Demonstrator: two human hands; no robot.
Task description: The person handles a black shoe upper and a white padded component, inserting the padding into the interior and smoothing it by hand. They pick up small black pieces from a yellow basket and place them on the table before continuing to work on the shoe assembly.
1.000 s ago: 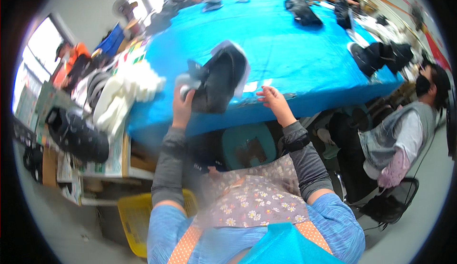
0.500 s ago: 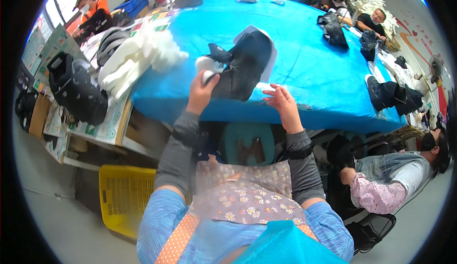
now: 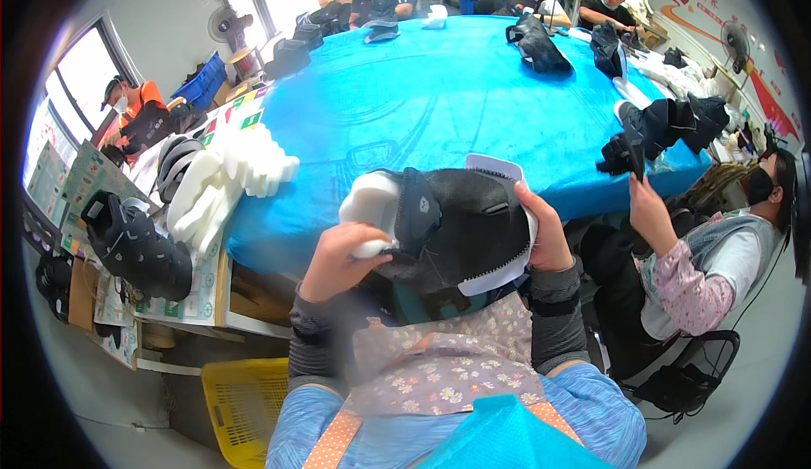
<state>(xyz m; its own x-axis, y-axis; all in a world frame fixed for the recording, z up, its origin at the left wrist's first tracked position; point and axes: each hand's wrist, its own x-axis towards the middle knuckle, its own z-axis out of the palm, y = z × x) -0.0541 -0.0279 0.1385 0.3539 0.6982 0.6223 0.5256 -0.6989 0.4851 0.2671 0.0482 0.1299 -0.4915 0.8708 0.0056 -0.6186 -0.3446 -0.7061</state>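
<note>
A black shoe upper with zigzag-stitched edges is held level over the near edge of the blue-covered table. A white foam insert fills its left end, and a flat white sheet sticks out past the stitching on the right. My left hand is closed on the end of the insert, thumb and fingers pinching it. The other end is gripped by my right hand, its fingers over the stitched edge and the sheet; the palm side is partly hidden.
White foam inserts are piled at the left, next to black shoes on a side table. A yellow basket stands on the floor at lower left. More black uppers lie across the table. At right a co-worker's hand holds a black piece.
The shoe upper has come nearer to me and turned crosswise. My right hand, apart from it and open before, now grips its right end. The left hand still holds the insert.
</note>
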